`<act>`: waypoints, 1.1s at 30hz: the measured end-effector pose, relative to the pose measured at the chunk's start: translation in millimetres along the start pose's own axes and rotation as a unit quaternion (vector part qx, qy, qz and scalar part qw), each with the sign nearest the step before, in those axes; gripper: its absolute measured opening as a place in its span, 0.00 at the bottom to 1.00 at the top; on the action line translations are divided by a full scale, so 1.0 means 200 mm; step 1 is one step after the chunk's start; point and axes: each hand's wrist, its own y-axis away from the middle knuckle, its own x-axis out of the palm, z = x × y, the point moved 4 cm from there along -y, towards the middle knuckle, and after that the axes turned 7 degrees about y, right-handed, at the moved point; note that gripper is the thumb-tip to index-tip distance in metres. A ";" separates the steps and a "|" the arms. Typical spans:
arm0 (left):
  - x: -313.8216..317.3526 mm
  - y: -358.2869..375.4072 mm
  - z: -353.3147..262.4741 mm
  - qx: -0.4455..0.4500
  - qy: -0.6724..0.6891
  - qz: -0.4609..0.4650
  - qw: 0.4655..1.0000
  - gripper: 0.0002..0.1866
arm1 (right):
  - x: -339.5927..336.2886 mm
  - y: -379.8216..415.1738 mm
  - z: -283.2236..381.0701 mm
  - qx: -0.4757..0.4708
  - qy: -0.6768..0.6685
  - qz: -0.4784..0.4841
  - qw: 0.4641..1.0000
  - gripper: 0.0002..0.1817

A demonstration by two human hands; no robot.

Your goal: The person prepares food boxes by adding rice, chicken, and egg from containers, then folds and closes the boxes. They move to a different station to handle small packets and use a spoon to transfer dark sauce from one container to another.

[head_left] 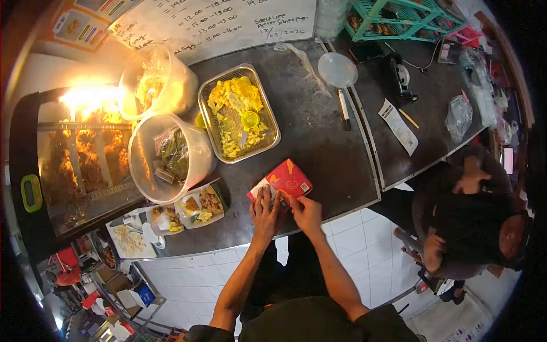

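A red printed box (289, 178) lies on the dark counter (310, 128) near its front edge. My left hand (265, 214) rests with its fingers spread on the white-edged left part of the box. At the box's near edge, my right hand (306, 212) has its fingers bent against it; what they hold, if anything, is too small to tell. Behind and left of the box stands a metal tray (274, 128) of yellow scrambled egg (236, 94) with a small yellow-green cup in it. Paper boxes with food (202, 206) sit left of my hands.
Two clear tubs (196, 165) (182, 74) stand by the lit food cabinet (85, 171) at left. A marker (343, 108), a round lid (337, 70), a receipt (399, 126) and a tape dispenser (401, 80) lie to the right. Another person (467, 216) sits at the right.
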 end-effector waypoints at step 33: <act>-0.55 -0.07 -0.17 -0.003 0.260 -0.203 0.944 0.22 | 0.37 0.13 -0.02 -0.257 0.058 0.052 0.963 0.17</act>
